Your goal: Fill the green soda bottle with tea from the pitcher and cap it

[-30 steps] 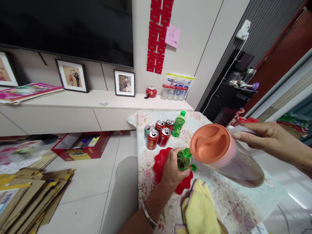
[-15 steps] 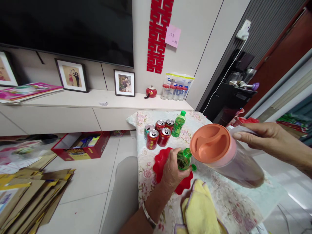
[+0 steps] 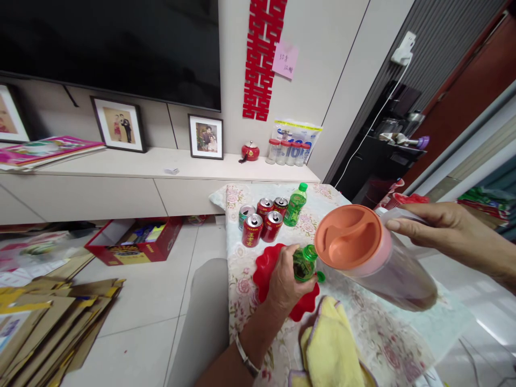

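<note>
Orange-lidded pitcher [image 3: 381, 263], handle [image 3: 397, 213] gripped by the right hand [image 3: 447, 228], points its long axis lid-first from right of the red scalloped dish [image 3: 264, 267] toward the green plastic bottle [image 3: 303, 266] the left hand [image 3: 284, 282] clasps over that dish

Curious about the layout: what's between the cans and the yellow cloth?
A red dish, the left hand holding a green bottle, and a green cap, in the head view.

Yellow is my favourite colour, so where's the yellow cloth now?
In the head view, the yellow cloth lies on the flowery tablecloth at the bottom, right of centre, nearer than the red plate and right of the left hand.
</note>
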Demonstrator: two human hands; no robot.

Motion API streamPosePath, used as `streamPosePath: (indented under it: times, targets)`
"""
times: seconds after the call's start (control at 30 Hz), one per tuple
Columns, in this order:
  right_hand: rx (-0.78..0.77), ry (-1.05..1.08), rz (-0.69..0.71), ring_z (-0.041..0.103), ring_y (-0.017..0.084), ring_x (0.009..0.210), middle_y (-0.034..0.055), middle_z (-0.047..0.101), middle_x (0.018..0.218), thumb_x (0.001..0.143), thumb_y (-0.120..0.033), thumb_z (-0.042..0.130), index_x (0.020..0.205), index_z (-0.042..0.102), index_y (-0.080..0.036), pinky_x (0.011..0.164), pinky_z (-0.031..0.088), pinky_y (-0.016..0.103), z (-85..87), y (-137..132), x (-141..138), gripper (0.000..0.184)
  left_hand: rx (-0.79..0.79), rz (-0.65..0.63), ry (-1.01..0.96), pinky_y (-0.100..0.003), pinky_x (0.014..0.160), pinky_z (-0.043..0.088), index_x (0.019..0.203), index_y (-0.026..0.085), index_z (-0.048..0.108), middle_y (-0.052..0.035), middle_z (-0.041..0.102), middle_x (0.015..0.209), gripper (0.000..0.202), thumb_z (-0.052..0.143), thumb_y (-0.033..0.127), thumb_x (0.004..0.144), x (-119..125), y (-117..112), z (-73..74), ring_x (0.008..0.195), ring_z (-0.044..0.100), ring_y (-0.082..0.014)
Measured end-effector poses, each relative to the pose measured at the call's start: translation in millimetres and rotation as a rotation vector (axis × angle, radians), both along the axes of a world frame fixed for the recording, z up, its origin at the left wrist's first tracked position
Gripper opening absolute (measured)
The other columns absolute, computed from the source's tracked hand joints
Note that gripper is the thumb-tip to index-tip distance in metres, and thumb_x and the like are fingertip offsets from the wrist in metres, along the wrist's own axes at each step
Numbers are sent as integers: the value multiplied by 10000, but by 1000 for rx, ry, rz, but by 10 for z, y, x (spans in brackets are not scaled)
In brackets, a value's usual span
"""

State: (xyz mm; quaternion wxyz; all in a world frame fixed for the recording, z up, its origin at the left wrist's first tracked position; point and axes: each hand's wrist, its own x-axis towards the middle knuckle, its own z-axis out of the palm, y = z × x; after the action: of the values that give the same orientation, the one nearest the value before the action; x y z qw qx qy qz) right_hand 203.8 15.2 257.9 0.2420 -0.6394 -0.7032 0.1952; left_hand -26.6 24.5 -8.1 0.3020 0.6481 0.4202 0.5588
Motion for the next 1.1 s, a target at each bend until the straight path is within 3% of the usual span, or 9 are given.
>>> streamPosePath:
  times: [0.13,0.3,0.53,0.83,0.97,1.1]
  targets:
    - [-19,-23,-31,529,215,657,61,626,674,554,-1000,749,637,777,-242,538,442,328,32,1,-56,763,2,13,-1,-494,1073,616,1356,172,589,-155,737,1245,715,848,279,698,-1,5,0,1198,740,-333]
    - [0,-11,-31,512,219,640,71,632,666,556,-1014,733,632,802,-285,525,426,341,21,15,-79,736,-1,16,5,-496,1078,616,1357,198,596,-138,745,1262,718,863,285,696,-4,8,7,1209,738,-330]
    - [-16,-34,-57,556,232,679,73,671,707,545,-1000,750,711,836,-250,556,467,343,23,-6,-33,773,20,20,4,-500,1087,615,1361,191,587,-154,744,1282,721,855,286,698,-2,8,-6,1230,737,-341]
    - [-12,-48,-69,587,257,678,77,699,694,512,-1023,738,715,857,-293,550,490,368,37,-12,-66,767,26,9,3,-525,1093,610,1360,159,561,-187,736,1282,717,829,281,707,0,13,-13,1239,735,-352]
    - [8,-13,-26,583,246,659,58,705,683,555,-990,763,702,853,-329,533,475,353,29,-10,-51,683,19,14,7,-530,1077,618,1357,182,566,-168,744,1269,714,832,290,703,-3,16,-8,1226,741,-351]
    - [13,7,1,558,213,646,53,681,679,599,-949,788,693,841,-270,522,446,307,27,-3,-35,688,6,10,-6,-541,1078,617,1352,183,567,-174,741,1286,711,831,287,700,-3,10,5,1237,737,-358]
